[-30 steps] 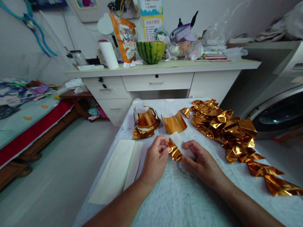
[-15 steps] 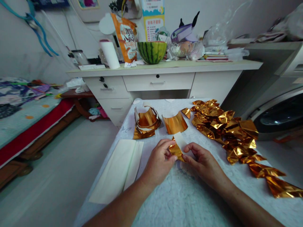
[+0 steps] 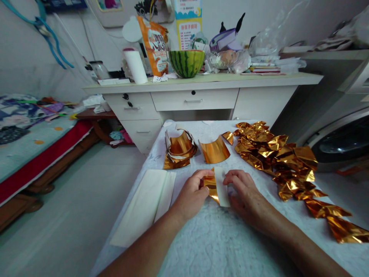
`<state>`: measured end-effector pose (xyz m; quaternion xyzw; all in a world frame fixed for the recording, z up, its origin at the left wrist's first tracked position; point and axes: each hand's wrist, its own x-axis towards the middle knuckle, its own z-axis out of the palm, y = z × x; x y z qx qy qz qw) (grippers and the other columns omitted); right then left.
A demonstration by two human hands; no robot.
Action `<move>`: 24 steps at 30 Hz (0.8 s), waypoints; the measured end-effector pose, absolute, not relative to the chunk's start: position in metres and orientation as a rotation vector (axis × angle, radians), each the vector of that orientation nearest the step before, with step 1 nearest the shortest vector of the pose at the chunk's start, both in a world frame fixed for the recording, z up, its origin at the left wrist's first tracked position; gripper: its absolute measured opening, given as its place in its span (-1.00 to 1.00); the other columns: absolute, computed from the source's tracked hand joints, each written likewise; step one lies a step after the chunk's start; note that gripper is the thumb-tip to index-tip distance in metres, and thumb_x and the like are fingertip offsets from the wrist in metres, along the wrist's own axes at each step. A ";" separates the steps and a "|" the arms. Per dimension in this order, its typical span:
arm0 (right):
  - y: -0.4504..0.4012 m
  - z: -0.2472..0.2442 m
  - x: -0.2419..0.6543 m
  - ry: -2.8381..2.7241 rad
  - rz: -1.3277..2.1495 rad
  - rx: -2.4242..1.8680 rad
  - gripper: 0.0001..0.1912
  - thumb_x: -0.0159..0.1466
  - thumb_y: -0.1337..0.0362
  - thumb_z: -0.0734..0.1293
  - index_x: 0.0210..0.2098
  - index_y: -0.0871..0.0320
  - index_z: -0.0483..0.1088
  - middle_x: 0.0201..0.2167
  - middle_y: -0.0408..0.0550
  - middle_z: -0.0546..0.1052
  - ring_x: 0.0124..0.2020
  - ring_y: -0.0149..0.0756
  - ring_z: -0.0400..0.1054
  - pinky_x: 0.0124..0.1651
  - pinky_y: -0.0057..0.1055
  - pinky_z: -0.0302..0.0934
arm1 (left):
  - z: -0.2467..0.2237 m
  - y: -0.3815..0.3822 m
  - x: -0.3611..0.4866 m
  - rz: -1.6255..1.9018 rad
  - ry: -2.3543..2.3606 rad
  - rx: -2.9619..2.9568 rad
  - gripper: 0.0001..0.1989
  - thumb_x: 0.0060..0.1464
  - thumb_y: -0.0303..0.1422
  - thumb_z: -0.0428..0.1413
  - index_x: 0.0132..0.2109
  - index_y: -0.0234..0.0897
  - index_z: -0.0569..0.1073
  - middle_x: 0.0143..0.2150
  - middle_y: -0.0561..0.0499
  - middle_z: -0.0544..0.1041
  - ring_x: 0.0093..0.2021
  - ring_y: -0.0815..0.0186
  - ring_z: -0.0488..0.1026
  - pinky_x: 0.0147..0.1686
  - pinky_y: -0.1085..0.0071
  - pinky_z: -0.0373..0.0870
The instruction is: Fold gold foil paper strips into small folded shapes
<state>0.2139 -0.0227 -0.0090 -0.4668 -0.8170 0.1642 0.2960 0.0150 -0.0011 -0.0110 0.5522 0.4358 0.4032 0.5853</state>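
Between my hands is a small piece of gold foil, with a white paper strip standing over its right side. My left hand pinches the foil at its left edge. The fingers of my right hand are closed on the strip's right edge. Beyond them, a curved gold sheet and a loose roll of gold strips lie on the cloth-covered table. A long chain of folded gold foil stretches down the right side.
White paper sheets lie left of my left forearm. Behind the table stands a white desk bearing a watermelon half, an orange pouch and a paper roll. A washing machine is at the right, a bed at the left.
The white strip has swung from a slant behind the foil to nearly upright over its right side. My right hand has shifted with it; my left hand still pinches the foil.
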 end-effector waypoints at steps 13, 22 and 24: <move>-0.025 0.002 0.207 -2.384 0.473 -1.030 -0.85 0.28 0.41 0.28 -0.32 0.05 0.46 -0.22 -0.03 0.49 -0.14 -0.16 0.29 -0.12 -0.19 0.14 | -0.013 0.001 0.010 0.876 1.140 1.587 -0.54 -0.09 -0.62 -0.04 -0.04 -0.24 0.46 -0.14 -0.04 0.52 -0.17 0.27 0.47 -0.18 0.39 0.40; -0.024 -0.012 0.206 -2.391 0.660 -1.040 -0.86 0.33 0.30 0.28 -0.31 0.06 0.50 -0.31 -0.05 0.53 -0.20 -0.21 0.34 -0.12 -0.23 0.15 | -0.013 -0.004 0.009 0.671 1.216 2.192 -0.60 0.00 -0.58 0.04 0.00 -0.18 0.42 -0.05 -0.03 0.44 0.00 0.16 0.31 0.04 0.21 0.26; -0.023 -0.013 0.205 -2.369 0.693 -1.044 -0.86 0.33 0.31 0.28 -0.31 0.07 0.49 -0.30 -0.06 0.53 -0.20 -0.23 0.35 -0.12 -0.24 0.16 | -0.010 -0.005 0.009 0.633 1.249 2.228 -0.61 0.00 -0.55 0.07 0.01 -0.18 0.40 0.01 -0.05 0.40 0.03 0.13 0.27 0.07 0.17 0.23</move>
